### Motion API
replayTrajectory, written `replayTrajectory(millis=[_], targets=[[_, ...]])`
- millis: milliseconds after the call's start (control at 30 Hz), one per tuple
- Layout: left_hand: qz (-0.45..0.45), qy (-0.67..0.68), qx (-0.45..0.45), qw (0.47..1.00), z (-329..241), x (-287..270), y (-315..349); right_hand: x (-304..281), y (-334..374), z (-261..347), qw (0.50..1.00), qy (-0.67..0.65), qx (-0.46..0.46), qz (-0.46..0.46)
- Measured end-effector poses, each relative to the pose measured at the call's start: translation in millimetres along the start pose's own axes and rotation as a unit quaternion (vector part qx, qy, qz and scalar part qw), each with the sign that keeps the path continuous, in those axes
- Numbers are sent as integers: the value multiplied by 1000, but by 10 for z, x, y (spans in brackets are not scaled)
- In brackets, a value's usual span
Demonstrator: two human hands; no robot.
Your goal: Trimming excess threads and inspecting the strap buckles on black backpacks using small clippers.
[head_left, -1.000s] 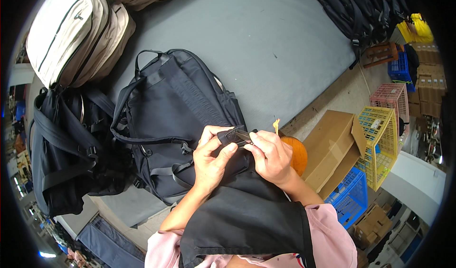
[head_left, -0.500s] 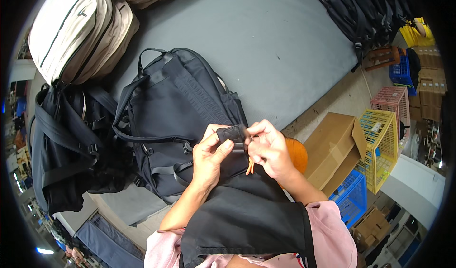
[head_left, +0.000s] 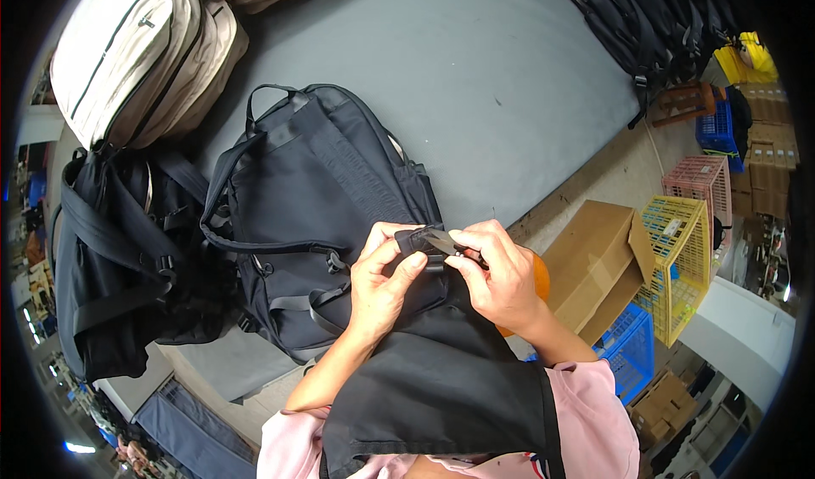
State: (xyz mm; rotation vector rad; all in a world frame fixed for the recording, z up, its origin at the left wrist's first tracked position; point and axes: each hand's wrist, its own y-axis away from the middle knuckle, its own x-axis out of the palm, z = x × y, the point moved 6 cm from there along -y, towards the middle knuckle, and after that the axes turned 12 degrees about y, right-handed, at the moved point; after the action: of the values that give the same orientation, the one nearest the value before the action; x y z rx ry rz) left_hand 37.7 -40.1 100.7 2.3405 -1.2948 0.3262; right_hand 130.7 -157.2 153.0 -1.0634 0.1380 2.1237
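Observation:
A black backpack (head_left: 289, 182) lies on the grey table in front of me, its shoulder straps and back side facing up. Over its lower right side, my left hand (head_left: 379, 279) pinches the folded end of a black webbing strap (head_left: 411, 243) between thumb and fingers. My right hand (head_left: 501, 275) is closed on what look like thread snips (head_left: 441, 242); their pointed metal blade lies against the strap end. Fingers hide the rest of the tool. A black apron (head_left: 441, 386) covers my lap.
Beige backpacks (head_left: 153, 54) stand at the far left, above more black backpacks (head_left: 119, 258). Black bags (head_left: 645, 20) pile up at the far right of the table (head_left: 475, 97). Beside me on the right are a cardboard box (head_left: 586, 267), a yellow crate (head_left: 679, 262) and a blue crate (head_left: 632, 356).
My right hand has turned and brought the metal blade onto the strap end. The orange cord that hung below that hand no longer shows. My left hand keeps its pinch, shifted slightly right.

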Motion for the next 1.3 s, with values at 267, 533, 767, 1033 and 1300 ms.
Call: replayTrajectory(millis=[267, 533, 767, 1033, 1300], targets=[[6, 24, -7, 1000, 21, -17, 26, -40, -26, 70, 996, 72, -53, -15], [11, 35, -6, 999, 36, -43, 11, 86, 95, -266, 906, -324, 269, 41], [10, -16, 0, 1000, -1, -43, 29, -26, -42, -13, 1000, 3, -1, -6], [2, -40, 30, 999, -58, -41, 90, -71, -14, 39, 999, -4, 2, 32], [-6, -54, 42, 998, -88, -59, 134, -109, -10, 100, 998, -39, 26, 36]])
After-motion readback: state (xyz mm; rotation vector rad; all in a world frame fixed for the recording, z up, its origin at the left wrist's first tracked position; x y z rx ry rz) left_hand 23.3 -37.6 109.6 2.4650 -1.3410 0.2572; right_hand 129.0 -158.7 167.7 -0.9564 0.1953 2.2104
